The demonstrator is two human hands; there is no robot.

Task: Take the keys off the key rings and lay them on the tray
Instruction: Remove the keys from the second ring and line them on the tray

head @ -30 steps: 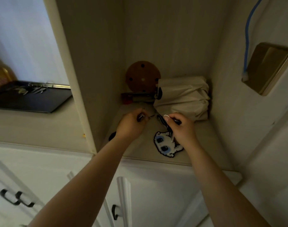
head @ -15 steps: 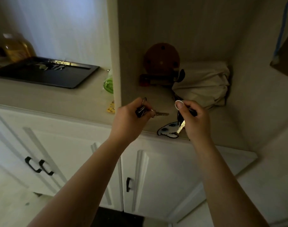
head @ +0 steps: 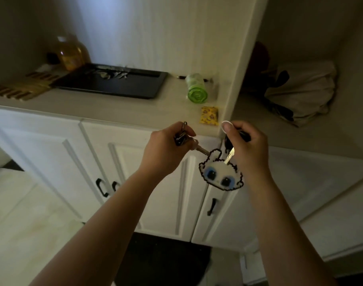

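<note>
place: home | cues: white cabinet doors [head: 151, 182]; countertop [head: 94, 106]; oil bottle [head: 70, 52]

Loose keys [head: 114, 74] lie in tray [head: 135, 90] on counter [head: 106, 107].

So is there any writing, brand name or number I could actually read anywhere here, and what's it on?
No text here can be read.
Yellow packet on the counter: dark printed marks, too small and blurred to read.
Green roll: no legible label.
Amber bottle behind the black tray: blurred, no legible label.
Keys in the left hand and right hand, and the bead charm: no lettering visible.
</note>
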